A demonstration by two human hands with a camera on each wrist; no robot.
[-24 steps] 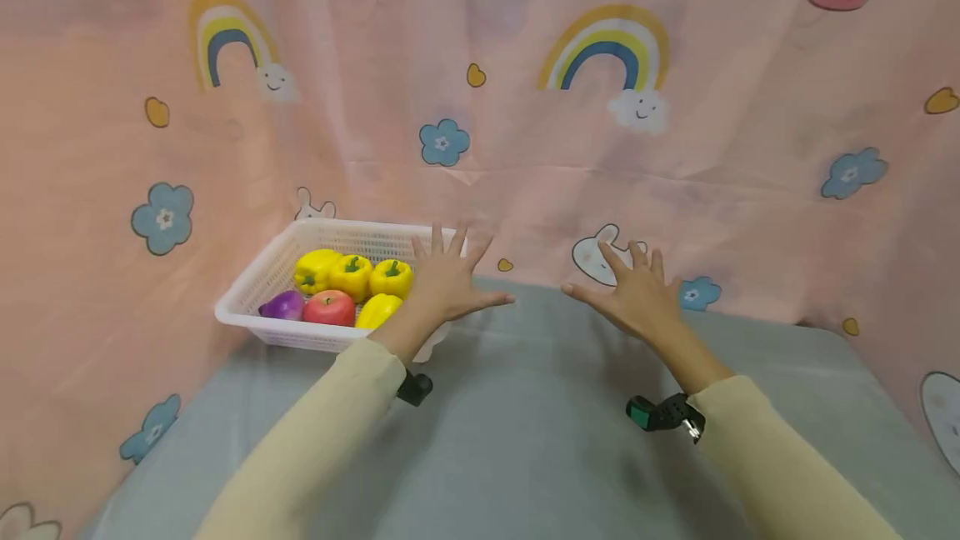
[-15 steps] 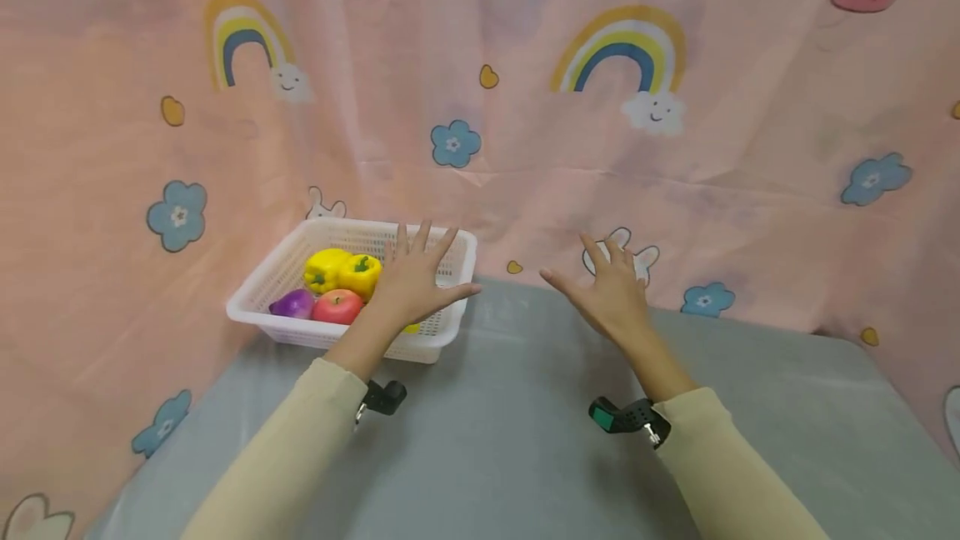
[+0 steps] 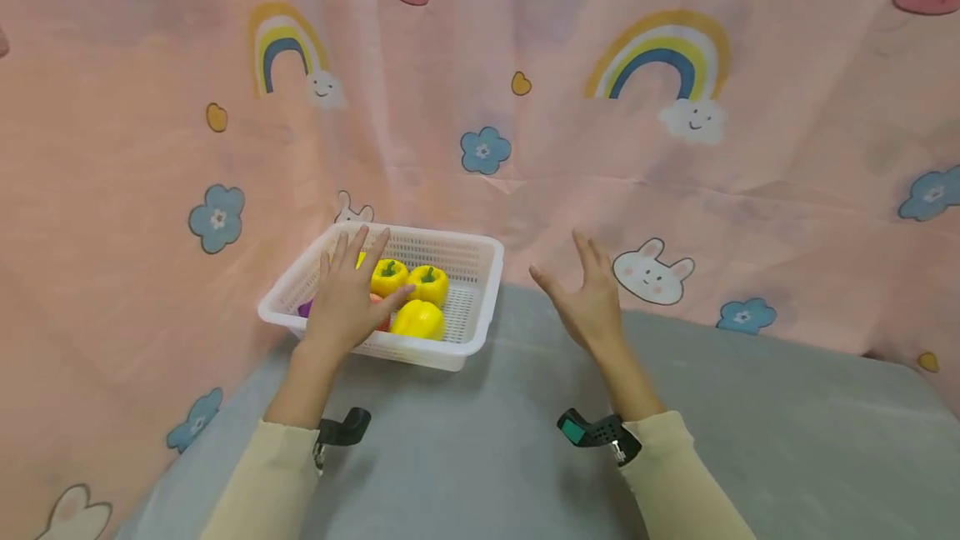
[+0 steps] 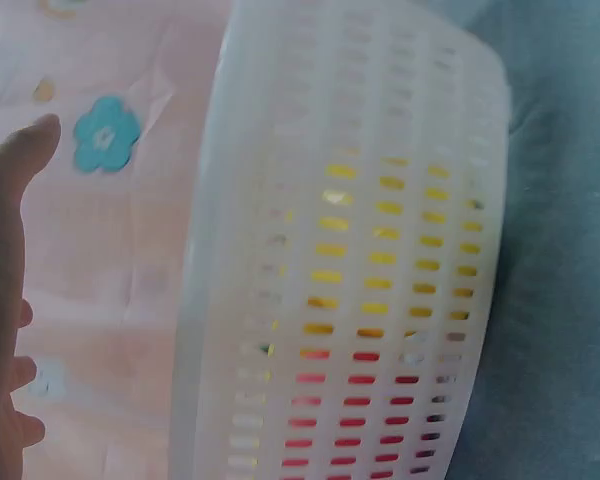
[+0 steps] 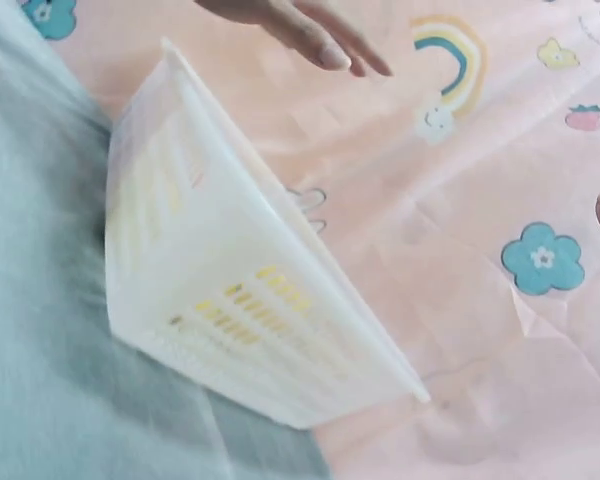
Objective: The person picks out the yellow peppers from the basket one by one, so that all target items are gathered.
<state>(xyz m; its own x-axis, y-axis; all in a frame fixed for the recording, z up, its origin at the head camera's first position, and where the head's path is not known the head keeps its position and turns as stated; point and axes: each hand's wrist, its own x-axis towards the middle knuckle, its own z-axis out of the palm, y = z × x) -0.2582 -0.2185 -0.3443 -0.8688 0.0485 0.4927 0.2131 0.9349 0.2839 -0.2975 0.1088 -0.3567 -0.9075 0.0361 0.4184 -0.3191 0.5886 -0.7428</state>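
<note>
My left hand hovers over the left part of a white plastic basket, fingers spread and holding nothing. Yellow bell peppers show in the basket to the right of that hand. Partly covered by the hand are a red apple and a purple vegetable whose kind is mostly hidden. To the right of the basket, my right hand is held in the air, thumb apart from the fingers, nothing in it. In the left wrist view, the thumb stands apart from the basket's slotted side.
A grey cloth-covered table carries the basket at its back left. Behind hangs a pink curtain printed with rainbows, flowers and rabbits. Each wrist wears a black camera mount.
Both hands have shifted left, the left one from the basket's right side to its left part. The whole scene has slid rightward in the head view. The basket's right-hand peppers are uncovered now.
</note>
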